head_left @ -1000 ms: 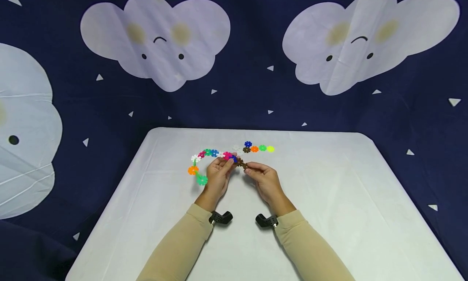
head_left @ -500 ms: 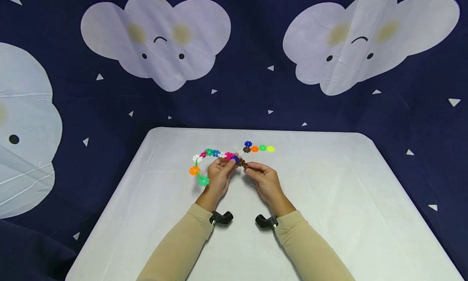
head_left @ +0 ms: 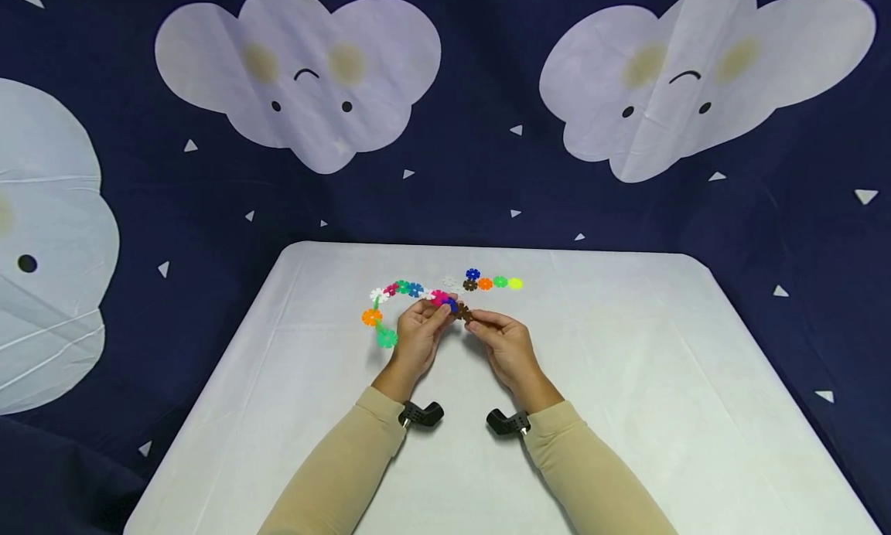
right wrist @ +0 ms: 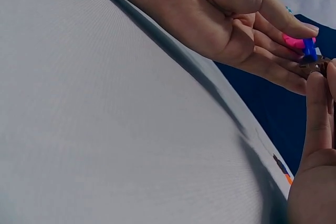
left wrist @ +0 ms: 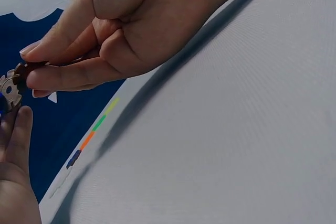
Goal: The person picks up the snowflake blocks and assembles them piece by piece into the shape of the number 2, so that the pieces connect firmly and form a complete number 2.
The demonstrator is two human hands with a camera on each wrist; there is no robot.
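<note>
A chain of interlocking snowflake discs (head_left: 372, 317) curves out leftward from my left hand (head_left: 418, 340), raised over the table. Its colours include green, orange, white, pink and blue. My left thumb and fingers pinch it by a blue disc (right wrist: 310, 49) beside a pink disc (right wrist: 296, 41). A brown disc (left wrist: 10, 88) adjoins the blue one between the hands. My right hand (head_left: 508, 349) pinches another brown disc (left wrist: 22, 72) between thumb and forefinger, set at an angle to the first. The fingertips partly cover both brown discs.
Behind the hands, loose snowflake discs lie in a row on the white table (head_left: 626, 380): brown, orange (head_left: 485, 284), green (head_left: 500, 281) and yellow (head_left: 515, 284), with a blue disc (head_left: 472, 274) behind the brown one and whitish discs (head_left: 451, 283) to the left. A dark cloud-print cloth hangs behind.
The chain has shifted slightly to the right, and its dangling green end has risen a little in the last half second. Both hands stay nearly in place, keeping their pinch.
</note>
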